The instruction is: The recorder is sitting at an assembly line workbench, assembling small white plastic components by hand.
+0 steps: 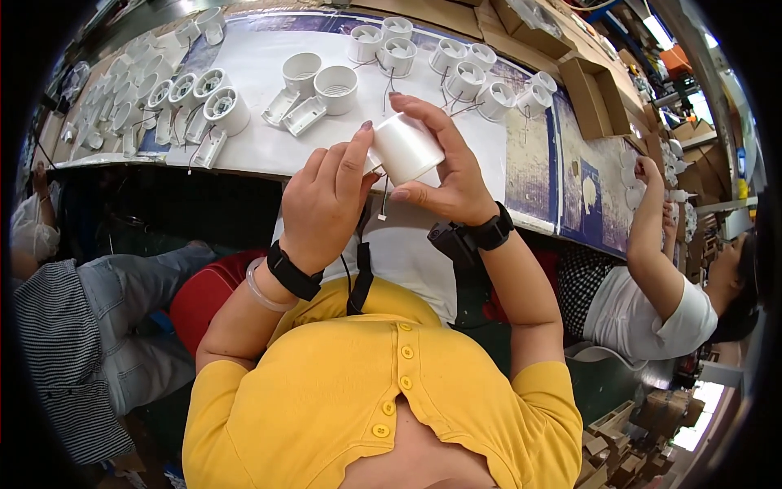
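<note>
A white plastic cylindrical housing [406, 148] is held tilted between my hands, above the table's near edge. My right hand [456, 175] wraps round its right side, thumb below and fingers on top. My left hand [326, 191] closes on its left side, where a bit of a white part shows between the fingers. The rest of that part is hidden. From there a thin dark cable [385, 196] hangs down, ending in a small white connector [382, 218].
Two open white housings with handles [336, 90] stand on the white-covered table [252, 155]. Several round parts with fans and cables [466, 81] are behind, more housings [226, 112] at left. A cardboard box [595, 98] stands right. Other people sit on both sides; one hand [648, 169] is at parts.
</note>
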The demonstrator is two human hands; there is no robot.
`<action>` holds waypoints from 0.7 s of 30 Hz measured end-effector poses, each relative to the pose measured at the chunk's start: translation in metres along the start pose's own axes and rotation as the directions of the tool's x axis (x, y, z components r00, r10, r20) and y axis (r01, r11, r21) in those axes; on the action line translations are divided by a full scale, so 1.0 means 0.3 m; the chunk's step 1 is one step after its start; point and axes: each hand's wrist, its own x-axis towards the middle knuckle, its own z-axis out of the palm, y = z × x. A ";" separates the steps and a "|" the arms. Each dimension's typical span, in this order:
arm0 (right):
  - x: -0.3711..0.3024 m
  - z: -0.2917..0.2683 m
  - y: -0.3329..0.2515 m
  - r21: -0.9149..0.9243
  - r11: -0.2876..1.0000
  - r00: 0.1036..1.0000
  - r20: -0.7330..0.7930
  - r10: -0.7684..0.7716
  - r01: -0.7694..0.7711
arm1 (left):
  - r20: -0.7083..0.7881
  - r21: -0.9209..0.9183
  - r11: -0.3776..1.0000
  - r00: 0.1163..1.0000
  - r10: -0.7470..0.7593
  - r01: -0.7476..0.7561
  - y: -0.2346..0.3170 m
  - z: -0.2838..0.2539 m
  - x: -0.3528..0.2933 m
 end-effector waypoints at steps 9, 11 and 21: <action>-0.002 0.006 0.005 -0.061 0.997 0.998 -0.040 -0.042 0.040 | 0.032 -0.007 1.000 0.999 -0.001 0.002 0.001 0.016 -0.009; 0.006 -0.003 -0.007 -0.098 0.995 0.999 -0.026 -0.020 0.017 | 0.051 -0.035 0.999 0.998 -0.027 0.029 0.007 0.020 -0.018; 0.004 0.018 -0.063 -0.480 0.859 0.984 -0.071 0.165 -0.178 | 0.186 -0.149 0.986 0.982 -0.042 0.070 0.054 0.056 -0.058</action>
